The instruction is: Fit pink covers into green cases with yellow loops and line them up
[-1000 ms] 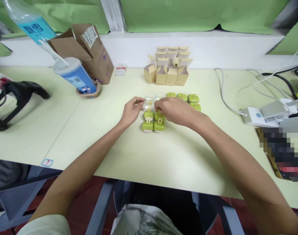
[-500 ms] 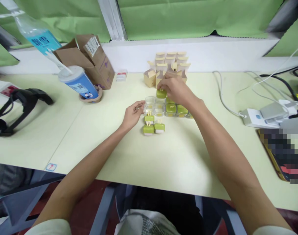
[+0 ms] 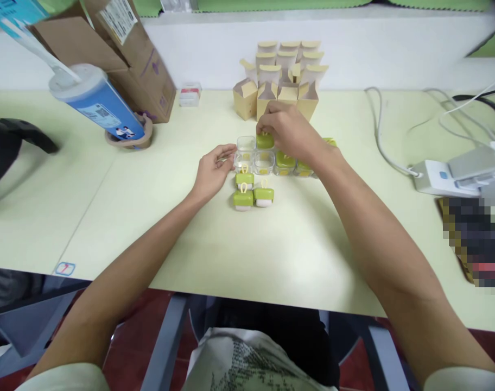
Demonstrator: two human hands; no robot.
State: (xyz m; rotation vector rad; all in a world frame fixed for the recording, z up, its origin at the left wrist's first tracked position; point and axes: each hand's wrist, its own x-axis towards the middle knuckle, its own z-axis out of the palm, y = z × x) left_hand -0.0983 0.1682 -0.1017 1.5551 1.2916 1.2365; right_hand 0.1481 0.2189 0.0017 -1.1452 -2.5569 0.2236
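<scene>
With my right hand point(image 3: 283, 124) I grip a green lid point(image 3: 265, 141) from above, at the back of a cluster of small clear containers. My left hand point(image 3: 215, 166) rests at the cluster's left side, fingers loosely extended against a clear open container point(image 3: 244, 161). Another open container point(image 3: 264, 163) sits in front of the held lid. To its right are containers with green lids point(image 3: 285, 163), partly covered by my right hand and forearm. Three green-and-white lids with pale loops point(image 3: 243, 200) stand in front of the cluster.
Rows of open small kraft boxes point(image 3: 268, 96) stand by the wall. At left are a blue cup point(image 3: 105, 108), a cardboard box point(image 3: 150, 81) and a black headset point(image 3: 19, 138). A power strip point(image 3: 446, 176) with cables and a pixelated item point(image 3: 475, 239) lie right.
My view has tilted down and come closer to the table. The right hand keeps its grip on the green lid, which sits lower against the cluster. My left hand stays beside the containers.
</scene>
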